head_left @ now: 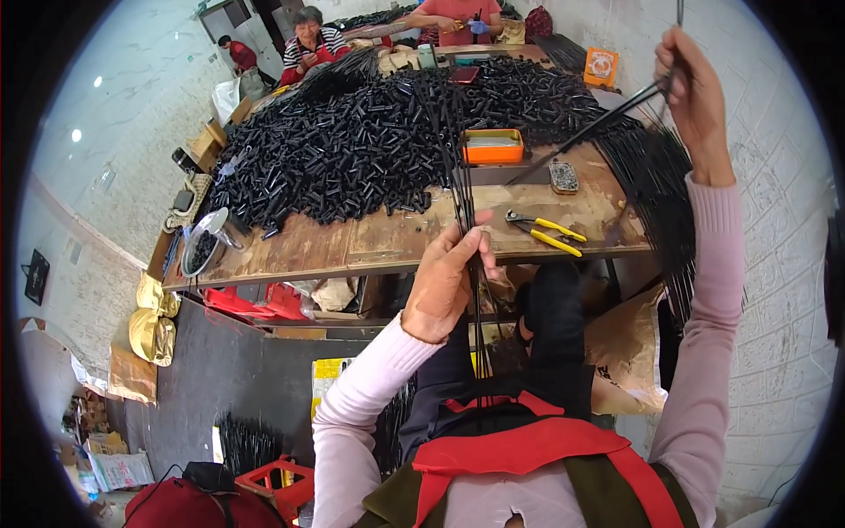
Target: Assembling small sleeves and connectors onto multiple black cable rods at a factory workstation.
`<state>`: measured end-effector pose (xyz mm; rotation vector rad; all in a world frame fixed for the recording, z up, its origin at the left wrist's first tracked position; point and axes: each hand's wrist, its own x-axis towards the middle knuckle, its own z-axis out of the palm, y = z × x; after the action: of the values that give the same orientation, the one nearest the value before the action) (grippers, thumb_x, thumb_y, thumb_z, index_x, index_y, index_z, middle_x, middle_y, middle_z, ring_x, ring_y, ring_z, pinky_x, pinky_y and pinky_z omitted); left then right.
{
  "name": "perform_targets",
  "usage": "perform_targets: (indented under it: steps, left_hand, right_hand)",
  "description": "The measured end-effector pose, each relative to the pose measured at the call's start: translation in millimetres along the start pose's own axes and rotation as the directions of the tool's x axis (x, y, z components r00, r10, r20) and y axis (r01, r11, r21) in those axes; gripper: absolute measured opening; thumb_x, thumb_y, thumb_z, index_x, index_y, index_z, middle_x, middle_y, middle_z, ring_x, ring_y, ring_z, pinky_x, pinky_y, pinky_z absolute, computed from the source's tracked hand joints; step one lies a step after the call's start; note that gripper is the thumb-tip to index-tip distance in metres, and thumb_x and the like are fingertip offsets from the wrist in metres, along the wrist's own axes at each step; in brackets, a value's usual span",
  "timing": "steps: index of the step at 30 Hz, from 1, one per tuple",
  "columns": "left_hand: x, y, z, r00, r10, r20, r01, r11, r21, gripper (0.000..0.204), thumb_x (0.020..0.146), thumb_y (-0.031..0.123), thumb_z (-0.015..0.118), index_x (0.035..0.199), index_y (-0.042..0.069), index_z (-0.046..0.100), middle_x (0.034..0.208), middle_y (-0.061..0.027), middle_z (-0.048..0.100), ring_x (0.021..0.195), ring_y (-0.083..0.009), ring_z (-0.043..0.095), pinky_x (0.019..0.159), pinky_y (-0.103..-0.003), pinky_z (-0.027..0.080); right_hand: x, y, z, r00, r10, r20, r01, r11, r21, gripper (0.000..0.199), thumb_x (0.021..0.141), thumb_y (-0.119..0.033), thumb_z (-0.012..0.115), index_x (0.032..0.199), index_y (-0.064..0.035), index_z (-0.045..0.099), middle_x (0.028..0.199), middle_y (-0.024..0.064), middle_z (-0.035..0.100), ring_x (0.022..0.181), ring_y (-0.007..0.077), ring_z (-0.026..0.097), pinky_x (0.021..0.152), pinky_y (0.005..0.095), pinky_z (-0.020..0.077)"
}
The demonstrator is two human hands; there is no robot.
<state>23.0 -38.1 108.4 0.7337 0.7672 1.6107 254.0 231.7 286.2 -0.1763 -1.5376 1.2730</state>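
My left hand point(447, 277) is closed around a few thin black rods point(461, 180), held upright in front of the table's near edge. They reach up over the pile of short black tubes point(334, 154) and down toward my lap. Raised high at the right, my right hand point(693, 92) pinches one or more black rods point(607, 119) that slant down to the left over the tabletop; their exact number is unclear. Pliers with yellow handles point(547, 235) lie on the wood, right of my left hand. Behind them sit a small box of tiny metal pieces point(563, 178) and an orange tin point(493, 150).
A thick bundle of black rods point(660, 194) hangs over the table's right end. A metal bowl point(204, 251) stands at the left edge. Across the table are a person in a striped top point(330, 44) and another in pink point(431, 16). A red stool point(280, 482) is at lower left.
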Motion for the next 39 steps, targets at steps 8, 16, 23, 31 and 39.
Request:
perform_targets:
  steps: [8, 16, 23, 31, 39]
  left_hand:
    - [9.9, 5.3, 30.9, 0.997, -0.029, -0.067, 0.038, 0.989, 0.142, 0.029, 0.104, 0.022, 0.046, 0.125, 0.003, 0.051, 0.094, -0.0072, 0.062, 0.075, -0.0146, 0.061, 0.063, -0.026, 0.051]
    - [10.0, 31.1, 41.2, 1.0, 0.026, -0.016, -0.022, 0.978, 0.205, 0.028, 0.104, 0.023, 0.047, 0.121, 0.004, 0.057, 0.07, 0.0045, 0.045, 0.049, -0.0022, 0.033, 0.042, -0.019, 0.026]
    - [39.4, 35.7, 49.1, 0.992, -0.038, 0.122, 0.014, 0.98, 0.196, 0.045, 0.098, 0.009, 0.055, 0.141, 0.002, 0.042, 0.107, -0.0139, 0.067, 0.084, -0.0168, 0.069, 0.077, -0.031, 0.059]
    - [44.0, 18.2, 54.3, 0.991, -0.1, 0.085, 0.086, 0.985, 0.148, 0.045, 0.098, 0.007, 0.055, 0.14, 0.003, 0.042, 0.107, -0.0169, 0.067, 0.087, -0.0205, 0.07, 0.081, -0.035, 0.06]
    - [16.9, 33.0, 65.1, 0.995, -0.074, 0.067, 0.065, 0.99, 0.121, 0.043, 0.096, 0.008, 0.058, 0.137, 0.002, 0.045, 0.116, -0.0183, 0.063, 0.099, -0.0244, 0.067, 0.086, -0.038, 0.058]
  right_hand:
    - [-59.6, 88.3, 108.3, 0.839, 0.447, 0.311, -0.381, 0.89, -0.25, 0.04, 0.097, -0.041, 0.056, 0.098, -0.0009, 0.06, 0.077, 0.0082, 0.065, 0.062, 0.0155, 0.066, 0.055, 0.0265, 0.0533]
    - [-12.1, 116.2, -66.5, 0.816, 0.566, 0.117, -0.227, 0.501, -0.835, 0.044, 0.097, -0.043, 0.053, 0.088, -0.0009, 0.065, 0.074, 0.0095, 0.068, 0.063, 0.0169, 0.069, 0.05, 0.0257, 0.0522]
    - [-114.9, 194.4, -174.1, 0.9, 0.403, -0.163, -0.09, -0.195, -0.977, 0.021, 0.081, -0.016, 0.062, 0.085, 0.0044, 0.064, 0.08, 0.0234, 0.068, 0.078, 0.0396, 0.069, 0.069, 0.0474, 0.0561]
    - [-128.2, 209.6, -161.9, 0.847, 0.472, -0.244, -0.178, -0.18, -0.967, 0.024, 0.081, -0.019, 0.068, 0.087, 0.0034, 0.066, 0.091, 0.0266, 0.067, 0.09, 0.0422, 0.067, 0.076, 0.0493, 0.054]
    - [-124.0, 234.5, -155.1, 0.926, 0.323, -0.195, -0.082, -0.332, -0.94, 0.019, 0.079, -0.021, 0.065, 0.088, -0.0043, 0.072, 0.091, 0.0203, 0.07, 0.085, 0.037, 0.07, 0.07, 0.0475, 0.0563]
